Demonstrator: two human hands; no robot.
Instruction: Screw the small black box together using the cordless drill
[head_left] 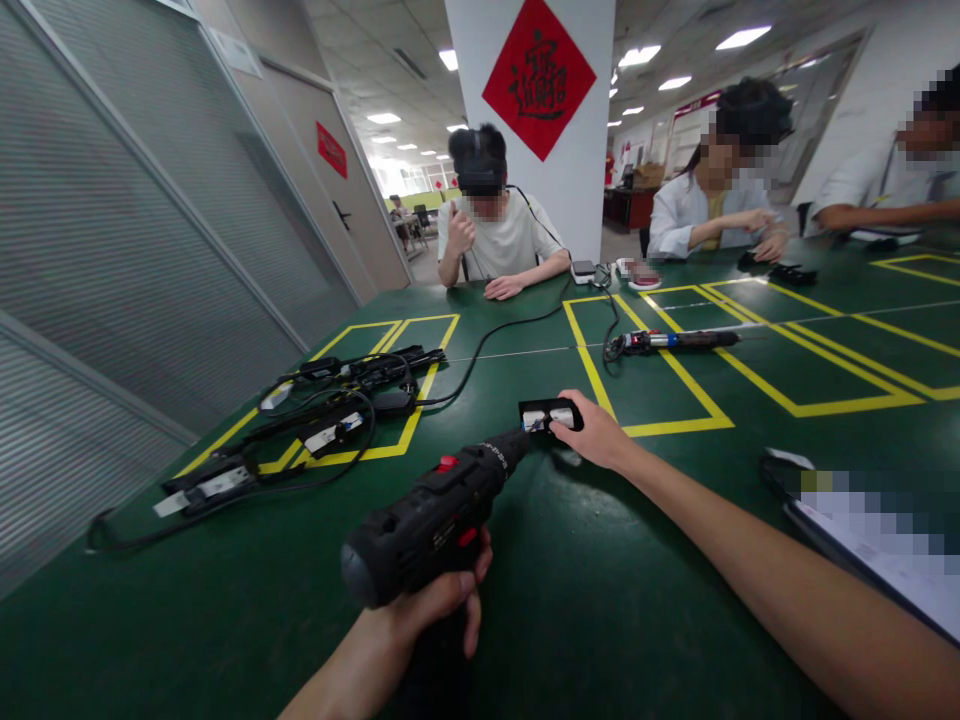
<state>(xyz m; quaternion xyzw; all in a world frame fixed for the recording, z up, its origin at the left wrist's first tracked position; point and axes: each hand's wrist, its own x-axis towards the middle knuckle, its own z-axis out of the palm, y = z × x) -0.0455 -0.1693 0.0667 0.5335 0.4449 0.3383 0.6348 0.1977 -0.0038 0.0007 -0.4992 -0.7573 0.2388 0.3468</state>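
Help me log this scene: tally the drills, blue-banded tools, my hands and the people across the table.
Drill: 1
Blue-banded tool: 1
Left hand and right hand: 2
People opposite: 3
Total: 7

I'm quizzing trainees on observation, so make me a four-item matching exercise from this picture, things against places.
1. Black drill
2. Small black-and-white part
3. Slim tool
4. Large red sign

A. On the white pillar
B. In the right hand
C. Across yellow tape
D. In the left hand

Pairs: 1-D, 2-B, 3-C, 4-A.
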